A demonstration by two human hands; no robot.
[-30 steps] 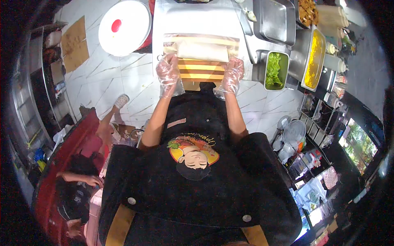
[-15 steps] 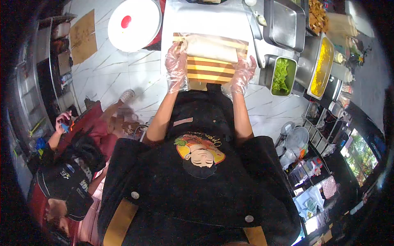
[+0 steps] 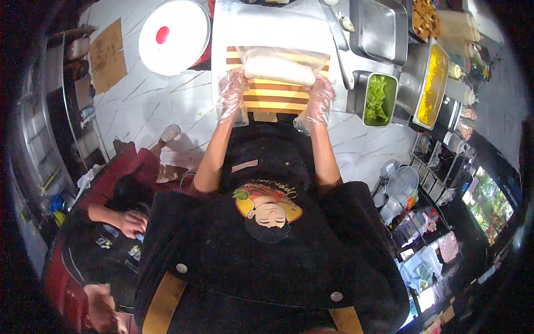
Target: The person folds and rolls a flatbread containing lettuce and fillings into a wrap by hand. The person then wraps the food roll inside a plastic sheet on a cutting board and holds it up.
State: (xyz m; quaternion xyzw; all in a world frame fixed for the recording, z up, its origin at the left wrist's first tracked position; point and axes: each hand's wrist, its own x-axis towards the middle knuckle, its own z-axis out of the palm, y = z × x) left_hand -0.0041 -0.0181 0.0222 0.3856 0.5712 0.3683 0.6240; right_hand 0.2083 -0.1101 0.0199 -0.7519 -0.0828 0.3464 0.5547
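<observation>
Closest to me, the person is wearing a black apron [image 3: 239, 256] with a cartoon face printed on it, and both bare forearms are reaching forward over the work table [image 3: 267, 28]. The left hand [image 3: 232, 94], in a clear plastic glove, is sitting at the left end of the pale roll [image 3: 279, 69], its fingers curling inward. The right hand [image 3: 319, 103], gloved the same way, is bending its fingers at the roll's right end. I can't tell whether either hand is pinching the roll itself or the thin clear sheet [image 3: 317, 56] around it. The roll is lying crosswise between the hands, over the striped board [image 3: 275, 104], tilting slightly down to the right.

Right of the board, a long utensil [image 3: 344, 61] is lying on the table. Beyond it, a metal tub is holding lettuce [image 3: 376, 97], and a deeper pan is holding something shredded and yellow [image 3: 428, 92]. Farther up, a metal tray [image 3: 382, 30] is standing beside a container of brown pieces [image 3: 425, 19].

Off to the left, a round white lid [image 3: 174, 38] with a red knob is sitting above the tiled floor. Behind, on the red seat [image 3: 111, 172], another person's hand [image 3: 132, 222] is touching something blue, too small to make out.
</observation>
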